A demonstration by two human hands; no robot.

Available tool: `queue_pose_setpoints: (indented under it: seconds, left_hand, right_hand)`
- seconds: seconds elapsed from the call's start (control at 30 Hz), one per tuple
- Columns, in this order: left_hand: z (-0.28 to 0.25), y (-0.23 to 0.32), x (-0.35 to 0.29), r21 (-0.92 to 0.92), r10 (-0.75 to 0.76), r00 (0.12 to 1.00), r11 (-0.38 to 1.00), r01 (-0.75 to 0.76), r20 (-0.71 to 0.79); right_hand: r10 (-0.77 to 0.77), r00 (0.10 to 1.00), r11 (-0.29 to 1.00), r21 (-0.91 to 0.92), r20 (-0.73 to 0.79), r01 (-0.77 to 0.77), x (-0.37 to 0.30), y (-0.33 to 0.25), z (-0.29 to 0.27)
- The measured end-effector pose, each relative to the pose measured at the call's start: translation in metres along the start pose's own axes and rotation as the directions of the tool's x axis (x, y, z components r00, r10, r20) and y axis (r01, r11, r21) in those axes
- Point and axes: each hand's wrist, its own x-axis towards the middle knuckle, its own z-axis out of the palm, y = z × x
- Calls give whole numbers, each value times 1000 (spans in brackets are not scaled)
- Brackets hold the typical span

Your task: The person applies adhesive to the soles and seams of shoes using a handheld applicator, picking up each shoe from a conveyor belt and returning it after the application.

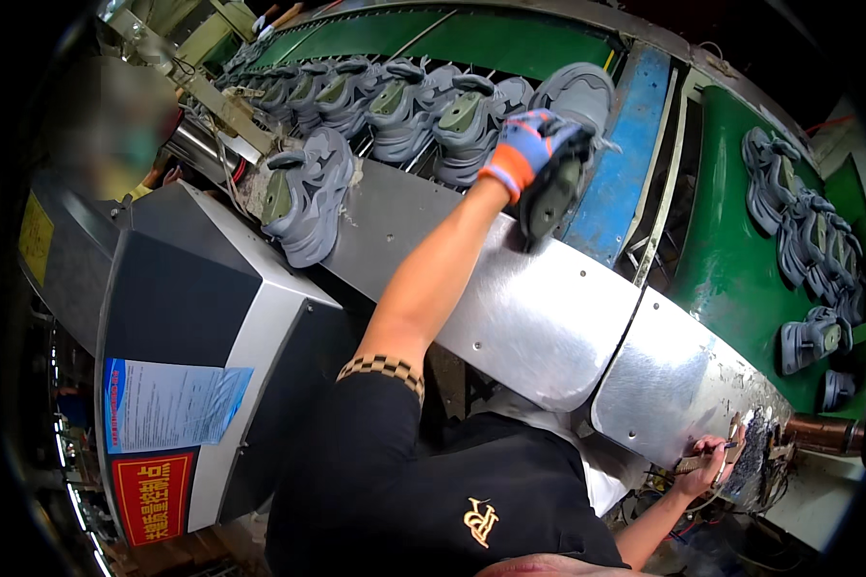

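Observation:
My left hand (529,149), in a blue and orange glove, is closed on a grey shoe (577,91) around its collar. The toe points away from me, and a dark green last (553,197) shows at the heel end. This shoe is over the boundary between the metal plate and a blue panel. At the lower right, my bare right hand (710,464) is closed around a thin stick-like tool (729,445), beside a blackened, crusted patch on the plate's end. The tool's tip is too small to make out.
Several grey shoes on green lasts (390,111) line the far green conveyor (356,38). One shoe (308,202) stands on the left of the metal plate (520,308). More shoes (808,236) sit on the right green belt (717,240). A machine housing (178,279) stands left; another person is beyond.

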Motion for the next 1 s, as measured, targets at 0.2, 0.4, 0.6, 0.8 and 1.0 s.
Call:
queue_pose_setpoints:
  seconds: [0.2, 0.4, 0.6, 0.8, 1.0]
  left_hand:
    - [-11, 120, -108, -201, 435, 879, 895, -398, 196]
    - [25, 169, -191, -44, 412, 503, 804, -593, 760]
    - [88, 222, -194, -218, 742, 276, 493, -842, 610]
    - [145, 222, -197, -51, 671, 244, 388, -920, 700]
    - [31, 262, -135, -148, 816, 485, 547, -824, 314]
  right_hand:
    - [-27, 994, 998, -50, -102, 22, -7, -5, 4]
    - [-56, 947, 996, -79, -317, 32, -5, -17, -33]
    - [42, 968, 994, -86, -247, -65, -51, -32, -55]
    - [10, 985, 1000, -27, -172, -14, -83, -26, -13]
    - [11, 988, 998, -55, -152, -19, -106, -19, -29]
